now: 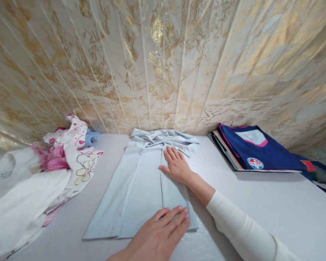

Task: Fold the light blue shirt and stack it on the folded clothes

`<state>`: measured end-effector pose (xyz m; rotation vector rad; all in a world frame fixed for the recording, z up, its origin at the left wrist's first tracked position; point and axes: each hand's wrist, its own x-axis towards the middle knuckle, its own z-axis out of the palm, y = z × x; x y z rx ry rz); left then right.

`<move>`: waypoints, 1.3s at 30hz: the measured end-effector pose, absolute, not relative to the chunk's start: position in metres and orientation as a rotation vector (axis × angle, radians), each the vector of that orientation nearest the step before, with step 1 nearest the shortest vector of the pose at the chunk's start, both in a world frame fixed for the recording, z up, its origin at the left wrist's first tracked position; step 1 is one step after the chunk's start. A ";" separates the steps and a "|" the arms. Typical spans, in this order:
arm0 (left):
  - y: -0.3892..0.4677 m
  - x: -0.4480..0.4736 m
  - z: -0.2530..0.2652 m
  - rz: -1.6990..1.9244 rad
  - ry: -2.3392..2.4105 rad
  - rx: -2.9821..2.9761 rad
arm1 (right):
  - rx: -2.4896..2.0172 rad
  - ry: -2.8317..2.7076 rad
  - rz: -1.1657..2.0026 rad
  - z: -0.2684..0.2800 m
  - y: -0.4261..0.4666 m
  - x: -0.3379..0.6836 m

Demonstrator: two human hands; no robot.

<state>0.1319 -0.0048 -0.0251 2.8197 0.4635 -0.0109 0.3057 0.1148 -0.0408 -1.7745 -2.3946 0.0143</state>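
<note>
A pale blue garment (141, 188) lies on the white surface in front of me, its long edges folded inward and its far end bunched up in wrinkles. My right hand (177, 165) rests on the upper right part of the fabric, fingers stretched out. Nearer to me, my left hand (165, 228) lies over the lower right part, palm down with the fingers extended. Neither hand grasps anything. The garment's exact kind cannot be made out.
To the left is a loose heap of white and pink clothes (54, 174), some with printed patterns. On the right sits a stack of folded clothes, a navy one with pink trim (271, 152) on top. A gold-patterned curtain (157, 65) hangs behind the white surface (260, 203).
</note>
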 end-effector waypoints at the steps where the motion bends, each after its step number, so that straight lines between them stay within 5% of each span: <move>1: -0.003 0.130 -0.017 -0.064 0.455 2.778 | -1.769 -2.386 0.011 -0.041 0.118 0.306; 13: 0.037 0.085 -0.007 0.084 0.638 2.775 | -1.270 -2.088 0.072 -0.030 0.087 0.308; 39: 0.029 0.045 -0.032 0.266 1.008 2.889 | -1.836 -2.277 -0.167 -0.052 -0.011 0.296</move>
